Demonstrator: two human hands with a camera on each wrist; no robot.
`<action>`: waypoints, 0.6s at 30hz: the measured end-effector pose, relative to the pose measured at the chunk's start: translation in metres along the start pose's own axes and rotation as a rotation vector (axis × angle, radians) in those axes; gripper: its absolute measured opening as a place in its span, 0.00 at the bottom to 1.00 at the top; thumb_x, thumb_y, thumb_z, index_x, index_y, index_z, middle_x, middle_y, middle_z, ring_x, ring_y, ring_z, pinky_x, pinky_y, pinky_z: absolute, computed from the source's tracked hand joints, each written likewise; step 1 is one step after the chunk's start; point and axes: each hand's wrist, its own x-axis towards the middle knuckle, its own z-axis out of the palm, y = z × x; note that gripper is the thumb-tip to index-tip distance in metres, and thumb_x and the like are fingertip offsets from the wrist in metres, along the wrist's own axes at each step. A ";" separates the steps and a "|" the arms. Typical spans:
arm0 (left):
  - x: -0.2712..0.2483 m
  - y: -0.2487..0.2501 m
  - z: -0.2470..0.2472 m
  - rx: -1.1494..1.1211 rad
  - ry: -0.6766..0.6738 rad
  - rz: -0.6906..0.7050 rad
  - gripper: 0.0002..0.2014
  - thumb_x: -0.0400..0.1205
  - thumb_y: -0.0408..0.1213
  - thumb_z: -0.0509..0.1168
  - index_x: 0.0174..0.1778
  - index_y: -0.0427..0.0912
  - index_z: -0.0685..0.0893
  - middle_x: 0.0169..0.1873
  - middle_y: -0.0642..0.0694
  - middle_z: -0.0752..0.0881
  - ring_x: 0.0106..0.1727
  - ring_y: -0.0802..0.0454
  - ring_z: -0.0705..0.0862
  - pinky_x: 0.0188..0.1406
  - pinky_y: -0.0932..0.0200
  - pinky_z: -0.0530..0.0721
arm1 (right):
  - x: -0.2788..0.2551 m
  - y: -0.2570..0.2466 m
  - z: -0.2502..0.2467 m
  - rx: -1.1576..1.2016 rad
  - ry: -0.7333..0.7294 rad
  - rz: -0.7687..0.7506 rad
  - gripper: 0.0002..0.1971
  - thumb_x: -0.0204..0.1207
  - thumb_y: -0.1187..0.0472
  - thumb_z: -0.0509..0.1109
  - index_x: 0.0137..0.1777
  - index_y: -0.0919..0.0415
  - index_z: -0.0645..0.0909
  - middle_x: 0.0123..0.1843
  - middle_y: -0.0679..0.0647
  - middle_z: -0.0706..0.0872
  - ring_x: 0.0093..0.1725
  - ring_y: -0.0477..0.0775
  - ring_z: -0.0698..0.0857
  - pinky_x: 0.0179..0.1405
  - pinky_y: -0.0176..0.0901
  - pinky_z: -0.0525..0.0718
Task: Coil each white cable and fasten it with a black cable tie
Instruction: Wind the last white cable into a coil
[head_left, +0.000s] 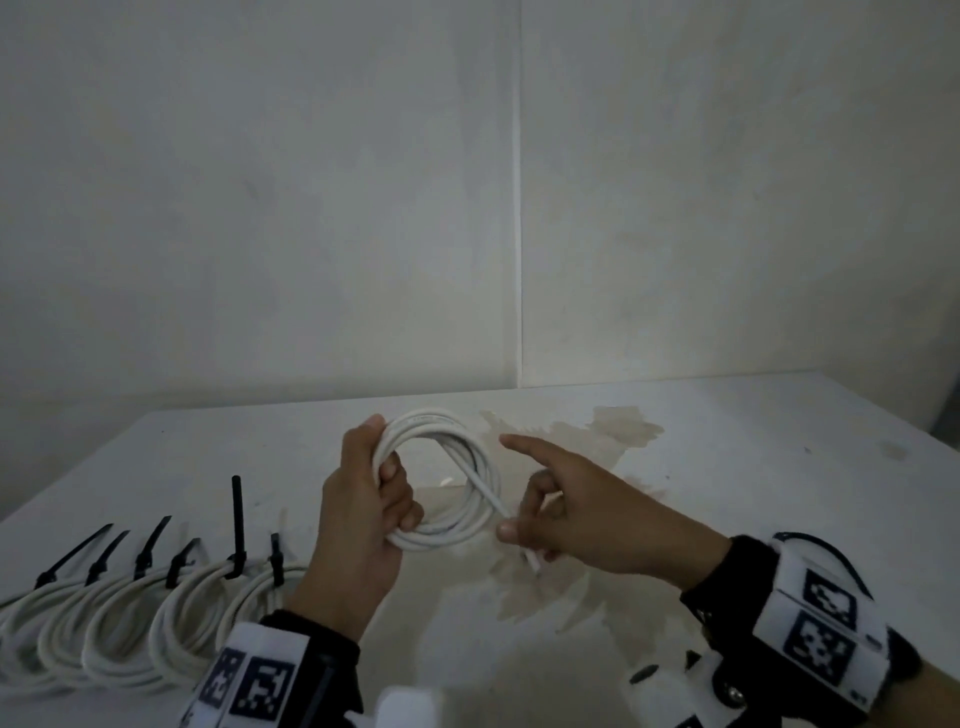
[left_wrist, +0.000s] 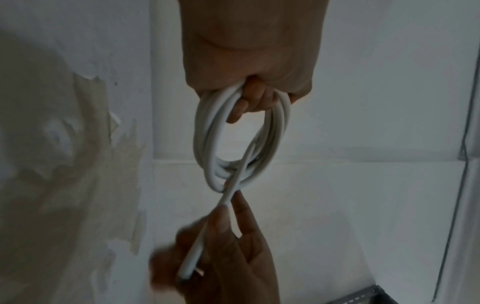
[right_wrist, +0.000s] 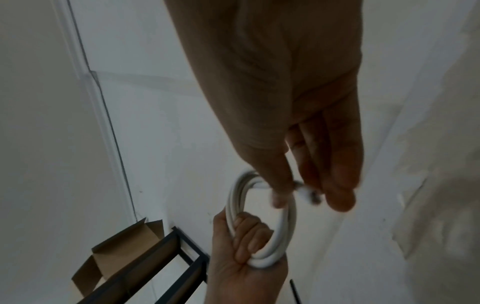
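Observation:
A white cable (head_left: 470, 467) is wound into a coil above the white table (head_left: 753, 467). My left hand (head_left: 363, 514) grips the coil's left side, fingers curled through the loops. My right hand (head_left: 550, 519) pinches the cable's loose end (head_left: 506, 512) just right of the coil, its index finger pointing out straight. In the left wrist view the coil (left_wrist: 207, 144) hangs below my left hand (left_wrist: 249, 82), and the loose end (left_wrist: 192, 259) runs down into my right hand (left_wrist: 223, 257). The right wrist view shows the coil (right_wrist: 285, 232) gripped by my left hand (right_wrist: 241, 267).
Several coiled white cables (head_left: 130, 629) fastened with black cable ties (head_left: 238, 525) lie in a row at the table's front left. A stained, peeled patch (head_left: 587, 441) marks the tabletop under my hands. A cardboard box (right_wrist: 122, 253) and a dark metal frame (right_wrist: 166, 265) stand beside the table.

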 end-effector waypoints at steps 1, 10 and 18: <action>-0.001 -0.002 0.001 -0.028 -0.007 -0.009 0.22 0.83 0.45 0.54 0.23 0.43 0.63 0.08 0.53 0.59 0.09 0.59 0.57 0.10 0.71 0.61 | 0.002 0.001 0.001 -0.038 0.004 -0.019 0.39 0.73 0.53 0.72 0.79 0.41 0.53 0.51 0.47 0.83 0.52 0.46 0.85 0.55 0.43 0.85; -0.005 -0.008 0.011 -0.338 -0.117 -0.146 0.28 0.83 0.48 0.51 0.15 0.44 0.68 0.09 0.51 0.62 0.11 0.57 0.61 0.17 0.67 0.73 | 0.025 -0.002 0.040 0.266 0.369 -0.334 0.24 0.76 0.46 0.54 0.72 0.42 0.56 0.56 0.35 0.76 0.52 0.28 0.79 0.58 0.22 0.73; -0.017 -0.019 0.004 -0.251 -0.218 -0.217 0.21 0.85 0.43 0.46 0.31 0.37 0.75 0.20 0.43 0.74 0.25 0.48 0.78 0.40 0.53 0.77 | 0.030 0.001 0.029 0.224 0.501 -0.399 0.09 0.82 0.54 0.53 0.57 0.41 0.69 0.29 0.47 0.75 0.28 0.41 0.76 0.30 0.28 0.74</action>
